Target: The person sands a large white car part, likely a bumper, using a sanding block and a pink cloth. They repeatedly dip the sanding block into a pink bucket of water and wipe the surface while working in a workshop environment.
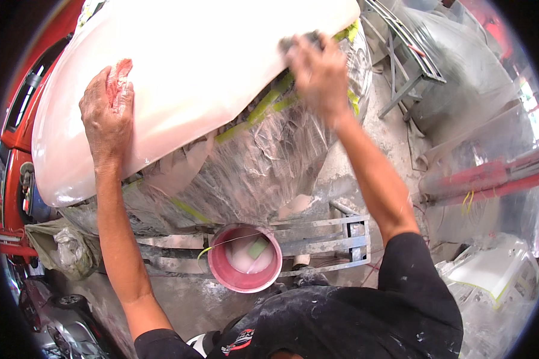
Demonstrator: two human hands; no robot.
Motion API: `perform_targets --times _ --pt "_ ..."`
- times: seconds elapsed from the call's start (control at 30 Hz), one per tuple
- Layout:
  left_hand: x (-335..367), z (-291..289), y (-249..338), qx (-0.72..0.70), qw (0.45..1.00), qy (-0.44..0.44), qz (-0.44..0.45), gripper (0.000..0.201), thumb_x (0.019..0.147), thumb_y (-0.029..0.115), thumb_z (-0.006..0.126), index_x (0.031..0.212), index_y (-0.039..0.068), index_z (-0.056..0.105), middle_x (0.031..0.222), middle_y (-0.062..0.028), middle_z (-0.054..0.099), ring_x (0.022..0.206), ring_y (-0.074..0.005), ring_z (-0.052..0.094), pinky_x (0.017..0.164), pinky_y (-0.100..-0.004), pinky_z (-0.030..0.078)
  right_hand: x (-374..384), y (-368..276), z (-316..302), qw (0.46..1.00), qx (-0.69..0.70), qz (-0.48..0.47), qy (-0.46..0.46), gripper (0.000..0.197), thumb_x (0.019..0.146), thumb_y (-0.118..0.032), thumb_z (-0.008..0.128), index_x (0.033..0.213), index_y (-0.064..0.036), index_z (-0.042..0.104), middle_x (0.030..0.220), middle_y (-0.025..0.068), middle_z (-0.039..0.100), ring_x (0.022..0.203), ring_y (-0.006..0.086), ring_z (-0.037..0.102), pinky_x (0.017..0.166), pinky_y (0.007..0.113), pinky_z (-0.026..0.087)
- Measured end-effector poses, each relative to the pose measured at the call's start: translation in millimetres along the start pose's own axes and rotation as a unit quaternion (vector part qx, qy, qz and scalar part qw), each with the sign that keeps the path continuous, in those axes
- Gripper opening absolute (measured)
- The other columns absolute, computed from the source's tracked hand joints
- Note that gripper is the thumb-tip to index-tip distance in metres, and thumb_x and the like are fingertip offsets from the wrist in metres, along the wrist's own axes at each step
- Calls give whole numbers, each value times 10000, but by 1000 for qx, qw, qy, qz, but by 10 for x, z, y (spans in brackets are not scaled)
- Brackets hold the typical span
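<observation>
A large glossy white car body panel [179, 78] fills the upper middle, its lower edge bordered by yellow-green masking tape [268, 100] and clear plastic sheeting [251, 161]. On the panel's left part, my left hand [106, 116] rests with a crumpled wet red cloth [118, 81] gripped between thumb and fingers. My right hand [322, 75], smeared by motion, presses a dark sanding block [299, 40] to the panel near its right edge. Part of the block is hidden under the fingers. Below the panel stands a pink bucket [245, 284] holding cloudy water and a greenish pad [257, 246].
A metal frame [353, 239] extends behind the bucket. At the upper right is a metal stand [422, 75] beside plastic-draped things. A red car [18, 173] stands on the far left, above a dark grey car [66, 317]. A masked white panel [482, 278] lies at lower right.
</observation>
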State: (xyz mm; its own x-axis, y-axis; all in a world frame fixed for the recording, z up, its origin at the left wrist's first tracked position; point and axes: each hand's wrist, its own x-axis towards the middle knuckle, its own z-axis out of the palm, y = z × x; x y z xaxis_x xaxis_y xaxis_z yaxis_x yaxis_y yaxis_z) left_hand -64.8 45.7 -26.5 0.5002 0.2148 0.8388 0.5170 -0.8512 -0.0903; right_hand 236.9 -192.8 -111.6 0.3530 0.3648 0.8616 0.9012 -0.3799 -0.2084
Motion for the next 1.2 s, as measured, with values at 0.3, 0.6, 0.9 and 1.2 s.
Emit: perform_targets --times 0.3,0.6,0.9,1.2 --pt "-44 97 -125 2 1000 12 20 517 979 357 700 1397 64 614 1366 -165 656 1288 -323 609 1151 -473 425 699 81 26 992 77 -51 -83 452 1008 -469 598 1290 -153 755 1297 321 658 1159 422 675 1007 526 525" --pt "-119 58 -141 24 1000 18 4 510 979 384 698 1410 125 614 1365 -139 662 1289 -290 611 1161 -459 423 875 -339 -155 987 104 -6 -125 394 977 -307 594 1164 0 756 1148 300 699 1097 445 647 991 542 471" --pt "-48 136 -112 10 999 32 5 520 971 385 702 1400 104 615 1366 -150 655 1286 -304 606 1149 -483 421 399 -60 -32 992 21 -108 -59 429 1021 -433 590 1292 -141 748 1301 256 687 1302 389 604 1083 506 457" --pt "-104 116 -195 29 999 40 9 531 963 385 708 1407 111 614 1357 -143 659 1290 -302 603 1147 -475 427 187 -119 -94 989 57 -129 -54 397 1016 -420 599 1279 -167 756 1346 312 627 1125 438 644 990 513 499"
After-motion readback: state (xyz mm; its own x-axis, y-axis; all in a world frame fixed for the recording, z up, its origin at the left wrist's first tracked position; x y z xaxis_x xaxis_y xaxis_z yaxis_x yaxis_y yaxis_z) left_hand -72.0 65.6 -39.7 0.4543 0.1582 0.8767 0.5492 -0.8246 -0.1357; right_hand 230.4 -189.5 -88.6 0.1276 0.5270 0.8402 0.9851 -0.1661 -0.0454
